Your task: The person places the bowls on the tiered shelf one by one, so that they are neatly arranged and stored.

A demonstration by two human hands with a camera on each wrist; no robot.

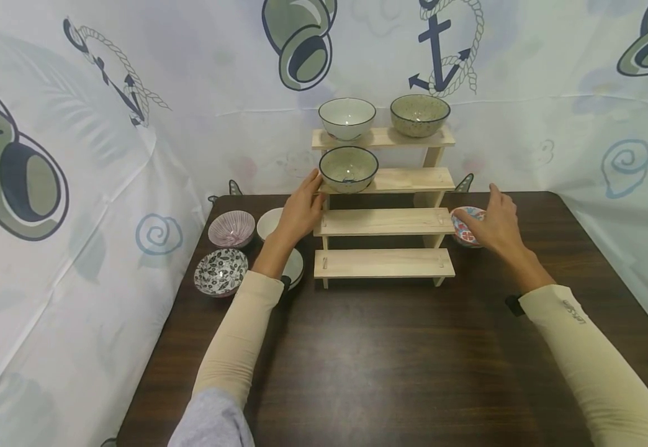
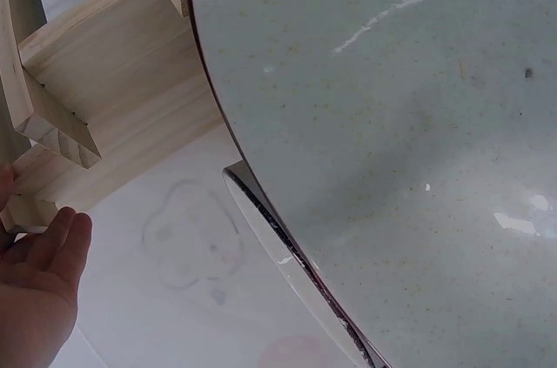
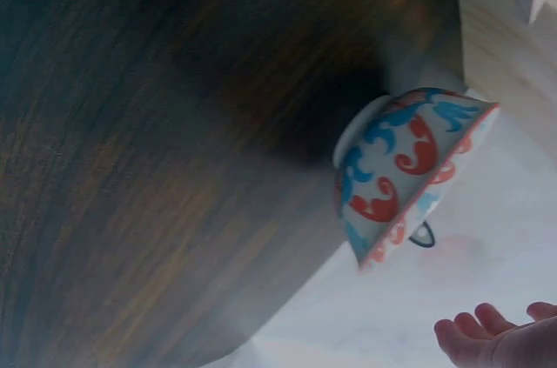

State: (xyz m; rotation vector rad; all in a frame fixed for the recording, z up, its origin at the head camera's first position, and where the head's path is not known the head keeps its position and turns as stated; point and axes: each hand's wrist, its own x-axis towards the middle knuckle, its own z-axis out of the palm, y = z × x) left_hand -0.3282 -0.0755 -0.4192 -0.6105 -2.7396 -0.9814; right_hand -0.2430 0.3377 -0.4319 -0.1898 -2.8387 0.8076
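On the dark table stands a stepped wooden display rack (image 1: pixel 384 263). My left hand (image 1: pixel 304 208) holds its left end, just beside the green-grey bowl (image 1: pixel 349 169) on the second tier from the top. In the left wrist view the left hand (image 2: pixel 39 290) has fingers and thumb about the end of the wood. My right hand (image 1: pixel 497 220) reaches over a small bowl (image 1: pixel 467 233) right of the rack. Its fingers are spread and hold nothing. In the right wrist view that bowl (image 3: pixel 405 172) shows red and blue swirls, and the right hand (image 3: pixel 513 342) is apart from it.
A white bowl (image 1: pixel 347 118) and a speckled olive bowl (image 1: pixel 420 116) stand on the top tier. Left of the rack are a purple-striped bowl (image 1: pixel 231 229), a black-and-white floral bowl (image 1: pixel 221 272) and pale bowls (image 1: pixel 294 266) partly behind my left arm. A patterned cloth (image 1: pixel 234 68) hangs behind.
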